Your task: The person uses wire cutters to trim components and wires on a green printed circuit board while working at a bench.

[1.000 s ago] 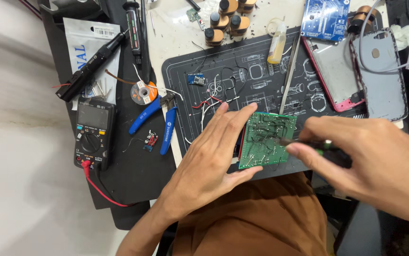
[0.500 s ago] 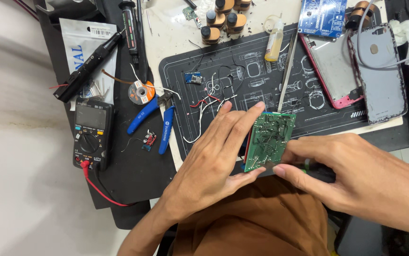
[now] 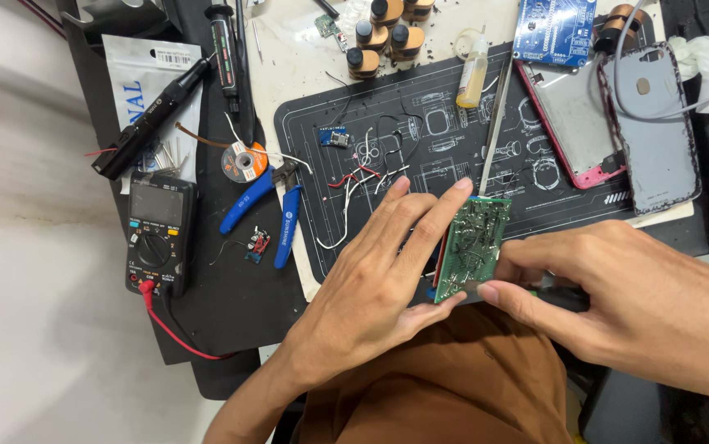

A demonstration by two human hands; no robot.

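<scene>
Head view of a repair bench. The left hand (image 3: pixel 375 279) grasps a green circuit board (image 3: pixel 471 248), fingers laid along the board's left face and thumb under its lower corner; the board stands tilted on edge at the near edge of the black work mat (image 3: pixel 420 156), solder side facing right. The right hand (image 3: pixel 617 300) is clenched around a dark tool (image 3: pixel 564 298), thumb and forefinger meeting just beside the board's lower right corner; the tool's tip is hidden, so contact with the board cannot be told.

On the mat: a thin metal rod (image 3: pixel 496 123) running from the far edge down to the board's top edge, loose red, white and black wires (image 3: pixel 362 177) near the left fingertips, a small blue module (image 3: pixel 336 136), and a small yellow bottle (image 3: pixel 471 76) at the far edge. At the mat's right edge lie a pink-framed phone body (image 3: pixel 564 123) and a grey back cover (image 3: pixel 654 140); a blue board (image 3: pixel 553 31) lies beyond them.

Left of the mat, on the dark worktop (image 3: pixel 231 304): blue-handled cutters (image 3: pixel 268 210), an orange solder-wick spool (image 3: pixel 241 162), a black multimeter (image 3: pixel 157 234) with a red lead (image 3: pixel 175 329) near the left edge, and a black pen-shaped tool (image 3: pixel 149 119) across a white pouch (image 3: pixel 145 82).
</scene>
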